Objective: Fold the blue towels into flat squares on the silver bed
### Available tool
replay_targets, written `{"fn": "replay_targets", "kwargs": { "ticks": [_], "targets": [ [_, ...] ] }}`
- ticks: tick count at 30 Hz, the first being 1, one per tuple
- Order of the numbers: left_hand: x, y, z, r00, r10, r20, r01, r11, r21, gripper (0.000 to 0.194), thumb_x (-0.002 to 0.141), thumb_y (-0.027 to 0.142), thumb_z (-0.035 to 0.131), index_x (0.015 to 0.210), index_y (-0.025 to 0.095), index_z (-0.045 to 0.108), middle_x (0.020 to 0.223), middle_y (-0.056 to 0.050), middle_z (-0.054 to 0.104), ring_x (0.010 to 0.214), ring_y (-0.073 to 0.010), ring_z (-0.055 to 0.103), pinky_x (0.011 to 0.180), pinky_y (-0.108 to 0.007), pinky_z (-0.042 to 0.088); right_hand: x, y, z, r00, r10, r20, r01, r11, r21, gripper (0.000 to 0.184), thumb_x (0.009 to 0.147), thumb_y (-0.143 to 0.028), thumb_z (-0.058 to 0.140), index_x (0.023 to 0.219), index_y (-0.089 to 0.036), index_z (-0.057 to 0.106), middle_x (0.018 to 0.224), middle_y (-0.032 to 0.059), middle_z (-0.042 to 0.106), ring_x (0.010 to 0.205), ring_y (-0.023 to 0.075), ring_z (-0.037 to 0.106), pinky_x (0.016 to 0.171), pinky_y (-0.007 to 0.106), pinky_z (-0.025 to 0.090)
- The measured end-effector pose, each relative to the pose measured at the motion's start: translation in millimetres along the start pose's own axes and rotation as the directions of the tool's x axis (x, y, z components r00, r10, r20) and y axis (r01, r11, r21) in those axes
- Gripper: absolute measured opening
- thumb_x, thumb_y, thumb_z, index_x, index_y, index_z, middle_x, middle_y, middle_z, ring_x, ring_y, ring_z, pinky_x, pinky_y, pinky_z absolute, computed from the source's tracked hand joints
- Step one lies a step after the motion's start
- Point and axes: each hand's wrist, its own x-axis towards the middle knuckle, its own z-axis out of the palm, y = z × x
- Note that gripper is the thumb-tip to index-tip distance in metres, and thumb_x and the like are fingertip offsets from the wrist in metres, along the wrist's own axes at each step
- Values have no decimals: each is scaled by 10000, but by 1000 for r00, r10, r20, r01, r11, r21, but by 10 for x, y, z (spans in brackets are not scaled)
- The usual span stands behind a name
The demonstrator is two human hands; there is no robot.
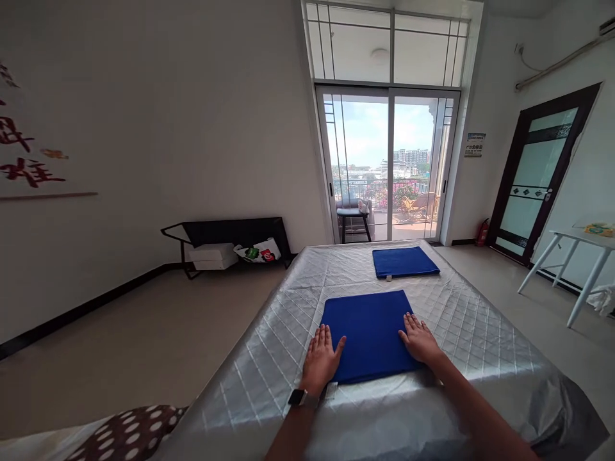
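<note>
A folded blue cloth point(369, 333) lies flat on the silver quilted cover point(269, 358) in front of me. My left hand point(323, 360) rests palm down on its left edge, fingers stretched out and thumb spread over the fabric. On the opposite edge lies my right hand point(419, 339), also flat with fingers extended. Neither hand grips anything. A small white tag point(331, 390) shows at the cloth's near left corner, by my left wrist. Farther back on the cover is a second folded blue cloth point(406, 262), untouched, with a white label at its near edge.
A black rack point(235, 234) with a white box point(212, 256) stands by the left wall. Brown polka-dot fabric point(132, 432) lies at lower left. To the right are a white table point(583, 238) and a dark-framed door point(542, 176). Sliding glass doors point(389, 163) face me.
</note>
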Motion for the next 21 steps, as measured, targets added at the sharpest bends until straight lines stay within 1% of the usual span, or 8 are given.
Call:
{"fn": "replay_targets", "kwargs": {
  "ticks": [2,5,8,10,14,17,19,21],
  "targets": [
    [-9,36,-4,1000,-11,-3,10,1000,-7,836,994,601,169,1511,-29,354,1593,-237,313,1501,-320,301,1217,-468,281,81,3,-55,1000,4,21,-4,1000,-6,687,1018,-440,215,1601,-76,205,1667,124,184,1552,209,109,1240,398,75],
    [-4,48,10,1000,-13,-13,13,1000,-9,817,995,593,172,1511,-7,372,1593,-221,327,1497,-313,314,1214,-460,292,307,-33,-173,1000,-6,7,6,1000,6,674,1024,-430,198,1603,-86,205,1668,124,176,1552,210,105,1237,408,70],
    [3,4,89,999,-9,-39,9,1000,-14,808,995,585,168,1507,0,386,1591,-214,344,1492,-312,329,1209,-461,304,599,-112,-286,1000,-13,-6,13,1000,20,659,1035,-426,171,1609,-101,180,1675,110,144,1554,196,81,1235,406,59],
    [6,-32,169,998,1,-63,-2,1000,-19,797,994,573,176,1499,0,401,1579,-218,369,1485,-315,345,1202,-474,317,774,-154,-321,1000,-7,-8,8,1000,26,659,1039,-436,163,1613,-112,161,1679,99,133,1555,183,66,1234,394,59],
    [1,-98,323,995,42,-96,-43,999,-9,711,995,526,226,1484,67,461,1546,-188,450,1468,-315,380,1190,-503,340,990,-154,-260,1000,24,-14,-23,999,47,670,1038,-447,175,1608,-95,170,1679,104,146,1554,179,67,1234,373,76],
    [-16,-174,391,993,99,-67,-98,995,14,641,1004,463,217,1461,126,514,1549,-152,460,1462,-301,394,1200,-499,332,1059,-110,-149,998,38,-40,-35,997,74,678,1034,-465,185,1607,-104,191,1676,97,159,1553,183,80,1236,376,70],
    [-31,-249,405,996,84,-40,-84,996,12,645,1004,469,214,1465,130,510,1555,-145,453,1462,-297,393,1201,-496,337,1085,-87,-86,997,41,-63,-35,996,87,686,1029,-468,188,1606,-98,189,1672,99,170,1553,184,85,1239,384,66],
    [-40,-314,388,999,48,-24,-47,999,1,671,998,522,221,1473,138,501,1553,-139,458,1466,-300,385,1195,-505,348,1104,-77,-46,996,47,-70,-41,995,87,690,1027,-456,183,1604,-79,181,1670,107,177,1553,184,82,1241,388,61]
  ]
}}
